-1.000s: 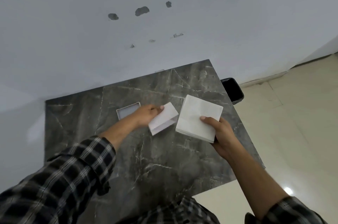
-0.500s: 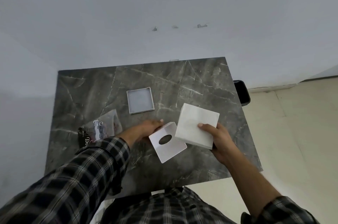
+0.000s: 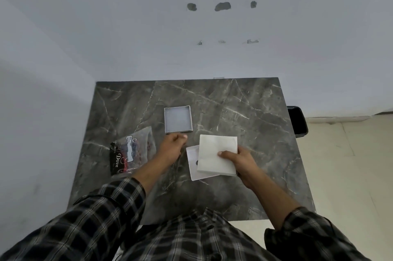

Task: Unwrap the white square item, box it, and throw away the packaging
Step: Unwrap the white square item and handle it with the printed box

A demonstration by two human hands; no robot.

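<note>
Two hands are over my table: right hand pinches the white box lid, left hand is curled and holds nothing.

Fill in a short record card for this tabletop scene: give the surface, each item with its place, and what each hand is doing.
surface: dark marble table
open tray: grey square tray, centre, empty
white box: white square box, held in right hand
flat piece: white card with hole, lying under the box
packaging: printed plastic bag, left side
left hand: left hand, empty, near the tray
bin: black bin, beside table's right edge
</note>
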